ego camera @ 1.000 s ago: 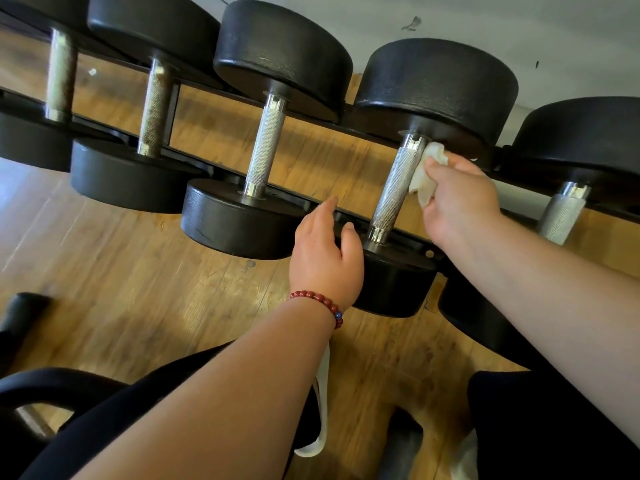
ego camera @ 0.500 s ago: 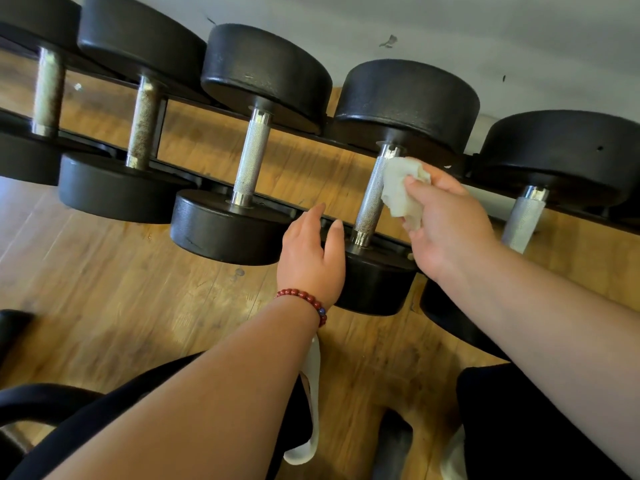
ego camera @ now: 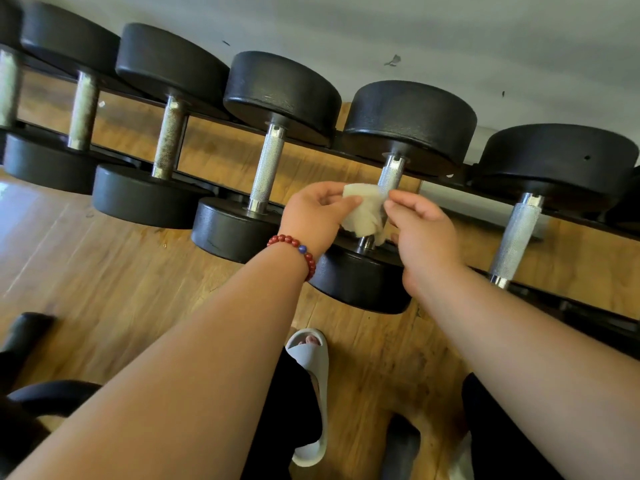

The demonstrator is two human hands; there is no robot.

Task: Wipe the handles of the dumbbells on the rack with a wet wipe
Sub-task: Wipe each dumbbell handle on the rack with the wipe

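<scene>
Across the middle of the view runs the rack, and on its two dark rails the dumbbells lie side by side. Each one points away from us, with one black head near us and the other by the grey wall. The dumbbell that we work on has its handle with the long axis going from the near head up to the far head, leaning a little to the right. Only the upper part of this handle shows, because the wet wipe covers the lower part. We cannot tell if the wipe goes around the handle or only hangs before it.

Our left hand pinches the left edge of the wipe between thumb and fingers. Our right hand pinches the right edge with curled fingers. Both hands are near each other, with the crumpled white wipe between them.

On the left wrist sits a red bead bracelet. Just left lies a neighbour dumbbell with a bright handle, and further left a dull spotted handle. Another bright handle lies to the right. Below is the wooden floor and a pale slipper.
</scene>
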